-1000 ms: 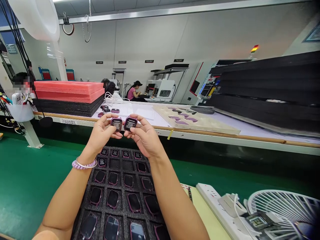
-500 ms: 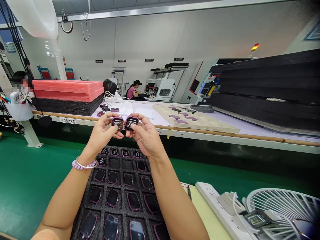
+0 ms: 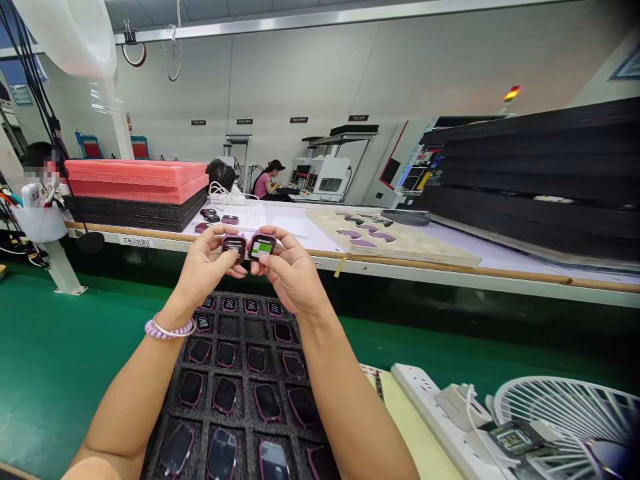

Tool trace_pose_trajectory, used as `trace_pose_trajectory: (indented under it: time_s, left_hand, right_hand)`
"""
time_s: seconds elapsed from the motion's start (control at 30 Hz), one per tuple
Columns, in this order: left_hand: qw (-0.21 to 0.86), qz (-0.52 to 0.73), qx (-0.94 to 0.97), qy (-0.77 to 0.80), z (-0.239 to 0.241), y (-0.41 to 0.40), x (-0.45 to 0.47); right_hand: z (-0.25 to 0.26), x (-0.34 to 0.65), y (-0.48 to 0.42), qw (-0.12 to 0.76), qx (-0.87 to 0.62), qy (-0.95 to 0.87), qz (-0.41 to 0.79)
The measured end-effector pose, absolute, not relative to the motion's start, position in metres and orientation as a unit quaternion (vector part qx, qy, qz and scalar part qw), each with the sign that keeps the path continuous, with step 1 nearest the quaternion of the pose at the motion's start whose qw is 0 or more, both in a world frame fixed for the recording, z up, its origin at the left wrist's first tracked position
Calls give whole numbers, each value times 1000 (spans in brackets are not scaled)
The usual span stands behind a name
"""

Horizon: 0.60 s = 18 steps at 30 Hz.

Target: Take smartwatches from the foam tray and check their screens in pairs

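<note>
Two purple-framed smartwatch bodies without straps are held side by side above a black foam tray (image 3: 239, 367). My left hand (image 3: 211, 263) is closed on the left smartwatch (image 3: 234, 245), whose dark screen carries white text; the thumb lies over its lower part. In my right hand (image 3: 287, 267) is the right smartwatch (image 3: 263, 247), pinched with the thumb on the glass; its screen shows a green and white picture. Many more watch bodies lie in the tray's compartments, a few with lit text at the far end. Two compartments in the second row hold none.
Behind my hands runs a bench shelf with pink foam sheets (image 3: 135, 180), a beige tray of purple parts (image 3: 395, 243) and stacked black foam (image 3: 535, 173). At lower right are a power strip (image 3: 425, 400) and a white fan (image 3: 565, 400). Another person (image 3: 270, 181) sits farther back.
The right smartwatch's screen has gone from white text to a green and white picture. Its text has also shifted on the left one. Both hands stay almost in place.
</note>
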<state>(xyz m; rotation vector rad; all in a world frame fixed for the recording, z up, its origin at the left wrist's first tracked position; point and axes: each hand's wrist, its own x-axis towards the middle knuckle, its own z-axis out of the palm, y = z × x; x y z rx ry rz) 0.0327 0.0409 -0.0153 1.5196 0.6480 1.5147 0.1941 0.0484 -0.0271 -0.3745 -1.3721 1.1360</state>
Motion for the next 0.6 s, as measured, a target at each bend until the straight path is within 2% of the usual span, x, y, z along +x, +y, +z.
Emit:
trace_pose_trajectory:
  time_s: [0.6]
  left_hand:
    - [439,605,617,245,-16,42,34]
  right_hand:
    - [-27,196,48,609,-166,-604,487]
